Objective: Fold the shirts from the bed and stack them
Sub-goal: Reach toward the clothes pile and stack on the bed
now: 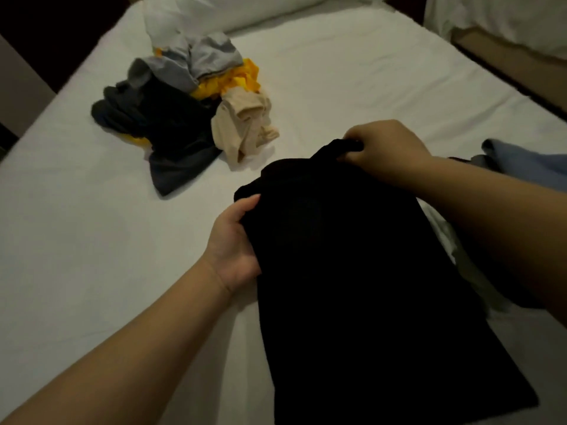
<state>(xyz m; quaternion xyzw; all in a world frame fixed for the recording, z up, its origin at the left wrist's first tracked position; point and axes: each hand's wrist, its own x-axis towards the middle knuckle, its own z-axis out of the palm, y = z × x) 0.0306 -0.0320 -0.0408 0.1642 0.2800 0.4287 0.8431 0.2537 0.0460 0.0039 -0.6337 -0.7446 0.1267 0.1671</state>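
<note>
A black shirt (pixel 352 271) hangs lengthwise in front of me over the white bed (pixel 92 240). My left hand (pixel 236 240) grips its upper left edge, fingers tucked under the cloth. My right hand (pixel 386 145) pinches the top right corner, fingers curled round the fabric. A heap of unfolded shirts (pixel 184 99) lies at the far left of the bed: grey, yellow, dark grey and beige pieces tangled together.
A light blue garment (pixel 527 167) lies at the right edge, partly behind my right arm. A white pillow (pixel 221 10) sits at the head of the bed. A second bed (pixel 506 23) stands at the far right across a dark gap.
</note>
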